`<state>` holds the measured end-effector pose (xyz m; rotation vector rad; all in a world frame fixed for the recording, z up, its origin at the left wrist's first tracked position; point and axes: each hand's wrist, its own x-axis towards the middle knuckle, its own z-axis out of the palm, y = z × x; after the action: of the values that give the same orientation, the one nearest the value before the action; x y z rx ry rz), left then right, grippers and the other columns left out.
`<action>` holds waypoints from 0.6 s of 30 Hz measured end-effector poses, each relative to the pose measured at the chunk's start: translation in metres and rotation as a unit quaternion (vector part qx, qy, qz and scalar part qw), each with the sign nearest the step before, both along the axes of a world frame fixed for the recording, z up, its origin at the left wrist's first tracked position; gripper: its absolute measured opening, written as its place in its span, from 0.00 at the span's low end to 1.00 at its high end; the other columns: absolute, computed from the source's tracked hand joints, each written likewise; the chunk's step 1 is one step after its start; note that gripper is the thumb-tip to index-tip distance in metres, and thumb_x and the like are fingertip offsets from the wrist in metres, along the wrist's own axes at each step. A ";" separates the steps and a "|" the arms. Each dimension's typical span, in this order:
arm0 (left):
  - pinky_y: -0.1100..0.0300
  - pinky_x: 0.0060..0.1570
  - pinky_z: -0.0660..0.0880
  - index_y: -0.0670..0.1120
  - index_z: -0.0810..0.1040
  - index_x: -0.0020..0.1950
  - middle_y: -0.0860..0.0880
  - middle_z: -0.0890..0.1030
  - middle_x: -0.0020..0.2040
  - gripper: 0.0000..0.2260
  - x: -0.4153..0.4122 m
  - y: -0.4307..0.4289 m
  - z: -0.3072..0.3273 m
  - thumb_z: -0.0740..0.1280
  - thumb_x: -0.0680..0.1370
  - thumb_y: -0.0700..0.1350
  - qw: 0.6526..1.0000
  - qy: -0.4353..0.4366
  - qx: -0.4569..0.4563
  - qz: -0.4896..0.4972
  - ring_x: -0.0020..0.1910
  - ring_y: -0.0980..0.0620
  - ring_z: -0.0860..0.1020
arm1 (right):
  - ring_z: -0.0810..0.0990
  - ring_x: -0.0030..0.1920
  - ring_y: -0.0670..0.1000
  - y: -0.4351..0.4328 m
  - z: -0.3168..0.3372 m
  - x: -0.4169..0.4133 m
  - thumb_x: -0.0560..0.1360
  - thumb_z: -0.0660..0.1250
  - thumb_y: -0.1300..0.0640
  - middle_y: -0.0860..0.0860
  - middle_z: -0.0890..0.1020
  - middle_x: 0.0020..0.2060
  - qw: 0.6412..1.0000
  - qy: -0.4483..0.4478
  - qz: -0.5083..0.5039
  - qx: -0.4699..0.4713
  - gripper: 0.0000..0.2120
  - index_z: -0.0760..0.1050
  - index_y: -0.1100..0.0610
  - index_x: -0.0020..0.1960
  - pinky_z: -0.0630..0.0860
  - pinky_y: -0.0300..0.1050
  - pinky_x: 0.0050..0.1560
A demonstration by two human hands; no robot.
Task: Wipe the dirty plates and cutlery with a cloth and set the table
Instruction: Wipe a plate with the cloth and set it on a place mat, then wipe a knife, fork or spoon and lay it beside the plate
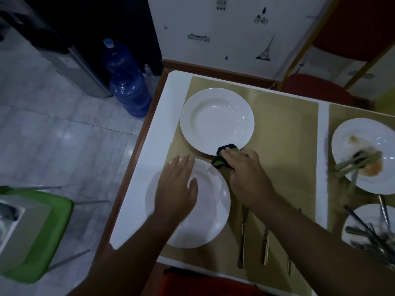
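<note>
left hand (178, 186): open, flat on near plate (211, 212), likely steadying it
right hand (245, 171): closed around cloth (222, 155), at far plate (217, 120) rim
stained plate (363, 154): apart, probably unwiped

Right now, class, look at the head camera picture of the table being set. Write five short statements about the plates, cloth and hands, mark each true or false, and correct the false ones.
1. The right hand holds a dark cloth at the far plate's near rim. True.
2. The left hand grips a fork. False: it lies open over the near plate.
3. The plate at the right edge is clean. False: it has brown stains and cutlery on it.
4. Two knives lie on the placemat right of the near plate. True.
5. The big water bottle stands on the table. False: it stands on the floor.
</note>
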<state>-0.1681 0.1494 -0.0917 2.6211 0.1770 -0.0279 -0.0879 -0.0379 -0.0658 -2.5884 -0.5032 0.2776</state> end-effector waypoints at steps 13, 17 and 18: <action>0.38 0.77 0.51 0.49 0.49 0.83 0.45 0.47 0.83 0.33 -0.065 -0.059 -0.024 0.42 0.79 0.61 0.974 0.198 0.105 -0.017 0.82 0.42 0.46 | 0.69 0.61 0.57 -0.021 -0.009 -0.067 0.71 0.60 0.68 0.50 0.75 0.65 0.996 0.003 0.078 0.032 0.26 0.70 0.56 0.68 0.74 0.55 0.58; 0.39 0.78 0.52 0.48 0.48 0.82 0.45 0.46 0.83 0.31 -0.066 -0.065 -0.021 0.45 0.81 0.59 0.971 0.210 0.115 -0.012 0.82 0.41 0.46 | 0.69 0.60 0.57 -0.033 -0.007 -0.075 0.71 0.61 0.69 0.50 0.75 0.66 0.998 0.003 0.060 0.036 0.26 0.71 0.56 0.68 0.73 0.51 0.58; 0.39 0.78 0.52 0.48 0.47 0.82 0.45 0.46 0.83 0.31 -0.066 -0.065 -0.020 0.45 0.81 0.58 0.970 0.213 0.114 -0.011 0.82 0.41 0.46 | 0.69 0.60 0.57 -0.036 -0.007 -0.077 0.70 0.60 0.70 0.50 0.75 0.65 0.998 0.005 0.057 0.039 0.27 0.71 0.56 0.68 0.73 0.51 0.58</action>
<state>-0.2344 0.0839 -0.1116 2.8123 0.3154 -0.6146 -0.1653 -0.0737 -0.0730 -2.4862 -0.6460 0.3033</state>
